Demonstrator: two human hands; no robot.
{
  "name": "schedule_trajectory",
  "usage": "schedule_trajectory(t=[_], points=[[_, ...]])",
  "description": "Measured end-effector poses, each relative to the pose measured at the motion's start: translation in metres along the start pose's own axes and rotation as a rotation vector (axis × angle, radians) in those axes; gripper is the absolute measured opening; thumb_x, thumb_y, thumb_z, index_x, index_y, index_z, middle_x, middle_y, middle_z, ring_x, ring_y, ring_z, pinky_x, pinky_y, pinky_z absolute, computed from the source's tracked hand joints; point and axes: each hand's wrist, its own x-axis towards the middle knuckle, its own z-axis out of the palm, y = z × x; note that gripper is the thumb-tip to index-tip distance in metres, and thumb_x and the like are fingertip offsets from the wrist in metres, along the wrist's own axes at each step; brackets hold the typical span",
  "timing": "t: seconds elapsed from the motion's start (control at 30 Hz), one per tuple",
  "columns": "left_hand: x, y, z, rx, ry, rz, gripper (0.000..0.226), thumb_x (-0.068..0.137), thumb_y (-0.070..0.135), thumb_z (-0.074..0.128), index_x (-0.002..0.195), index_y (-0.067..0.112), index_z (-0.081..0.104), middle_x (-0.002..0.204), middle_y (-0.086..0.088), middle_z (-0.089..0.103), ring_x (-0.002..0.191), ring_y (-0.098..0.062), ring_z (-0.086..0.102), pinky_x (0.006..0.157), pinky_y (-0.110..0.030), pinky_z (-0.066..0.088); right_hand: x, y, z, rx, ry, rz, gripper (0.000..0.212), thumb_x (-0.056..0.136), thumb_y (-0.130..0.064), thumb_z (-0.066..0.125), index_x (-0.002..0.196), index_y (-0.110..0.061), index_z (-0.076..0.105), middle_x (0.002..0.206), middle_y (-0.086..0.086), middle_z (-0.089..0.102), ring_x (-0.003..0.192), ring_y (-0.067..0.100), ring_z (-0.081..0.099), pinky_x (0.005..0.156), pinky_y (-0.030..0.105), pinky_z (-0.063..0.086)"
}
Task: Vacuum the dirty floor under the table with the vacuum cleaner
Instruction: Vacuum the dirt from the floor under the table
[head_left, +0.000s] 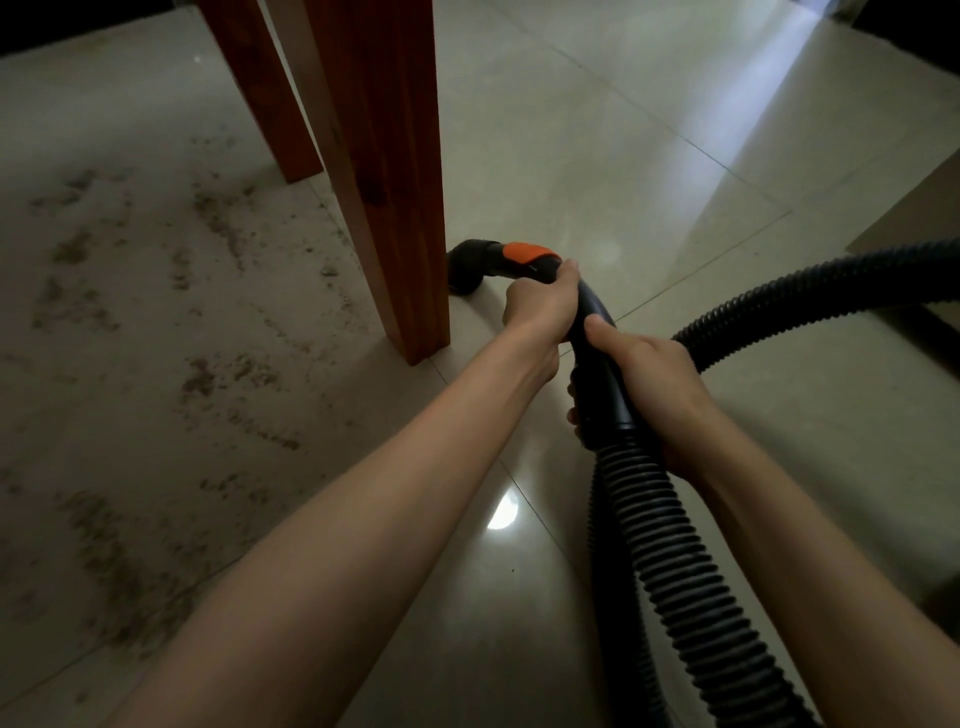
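**A room in a home**

From my feed this looks like a house: glossy pale floor tiles (597, 156), chunky wooden table legs (384, 171) planted on them, brown dirt (104, 545) scattered beneath, and a household vacuum's ribbed black hose (670, 561) trailing across.

Table leg (387, 171) blocks nozzle (467, 266); left open.

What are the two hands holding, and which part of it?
Both hold the vacuum's black handle pipe. The left hand grips it up front, just behind the orange button; the right hand grips farther back, where the ribbed hose joins.
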Motion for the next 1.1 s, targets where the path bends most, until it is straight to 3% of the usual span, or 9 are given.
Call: schedule_trajectory(t=[0.07,0.2,0.33,0.67,0.9,1.1], points=[[0.004,0.001,0.0,-0.025,-0.018,0.021,0.046,0.095,0.028,0.051,0.13,-0.002,0.044,0.121,-0.014,0.058,0.108,-0.028,0.058,0.093,-0.035,0.049,0.006,0.003,0.007,-0.048,0.059,-0.049,0.029,0.09,-0.038,0.058,0.085,-0.01,0.062,0.086,0.018,0.066,0.075,0.037,0.067,0.073,0.051,0.058],[0.011,0.008,0.001,-0.055,-0.063,0.04,0.043,0.094,0.026,0.053,0.125,-0.004,0.048,0.121,-0.018,0.059,0.108,-0.031,0.059,0.093,-0.039,0.049,0.014,0.002,0.018,-0.062,0.17,-0.099,0.033,0.081,-0.048,0.059,0.072,-0.016,0.062,0.078,0.016,0.067,0.077,0.04,0.068,0.073,0.059,0.055],[0.022,0.014,0.003,-0.049,-0.067,0.059,0.039,0.094,0.024,0.054,0.12,-0.006,0.052,0.12,-0.02,0.06,0.099,-0.03,0.06,0.084,-0.036,0.048,0.025,-0.002,0.022,-0.06,0.198,-0.108,0.033,0.086,-0.044,0.058,0.074,-0.013,0.062,0.083,0.019,0.068,0.079,0.039,0.068,0.074,0.057,0.055],[0.028,0.012,0.001,0.026,0.086,0.066,0.043,0.093,0.028,0.055,0.123,-0.001,0.049,0.114,-0.013,0.059,0.105,-0.028,0.059,0.094,-0.039,0.049,0.032,-0.008,0.008,0.036,-0.021,0.006,0.03,0.09,-0.035,0.06,0.083,-0.006,0.061,0.085,0.019,0.065,0.073,0.033,0.064,0.075,0.05,0.056],[0.025,0.005,0.002,-0.005,0.108,0.065,0.042,0.093,0.028,0.055,0.122,-0.001,0.048,0.107,-0.011,0.058,0.104,-0.028,0.059,0.095,-0.04,0.049,0.032,-0.006,0.001,0.102,-0.081,0.082,0.038,0.089,-0.035,0.061,0.097,0.002,0.059,0.081,0.019,0.063,0.064,0.032,0.063,0.052,0.035,0.054],[0.04,0.006,-0.011,-0.071,0.137,0.087,0.038,0.093,0.025,0.055,0.121,-0.002,0.051,0.106,-0.011,0.059,0.102,-0.027,0.06,0.093,-0.039,0.05,0.042,-0.007,0.013,0.051,-0.098,-0.014,0.031,0.09,-0.034,0.06,0.086,-0.003,0.059,0.084,0.019,0.063,0.069,0.031,0.062,0.064,0.042,0.055]])
